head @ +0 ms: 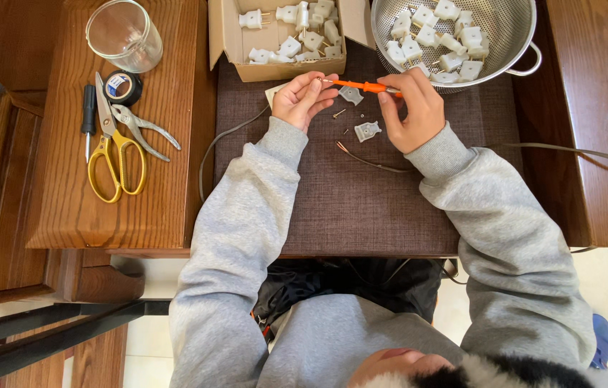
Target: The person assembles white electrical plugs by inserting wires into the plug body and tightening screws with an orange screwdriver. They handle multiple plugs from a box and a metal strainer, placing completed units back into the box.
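My left hand [302, 98] pinches a small part near the tip of an orange-handled screwdriver [364, 87]. My right hand [412, 108] grips the screwdriver's handle and points it left toward that part. On the brown mat [361, 208] between my hands lie two pale plug shell halves [366, 131], a few tiny screws [339, 113] and the stripped end of a grey cable [369, 162]. What exactly the left fingers hold is too small to tell.
A cardboard box [279, 36] and a metal colander [462, 36] at the far edge both hold several white plugs. On the wooden surface to the left lie yellow scissors [113, 154], pliers [142, 129], a black screwdriver [88, 115], black tape [122, 88] and a glass cup [124, 34].
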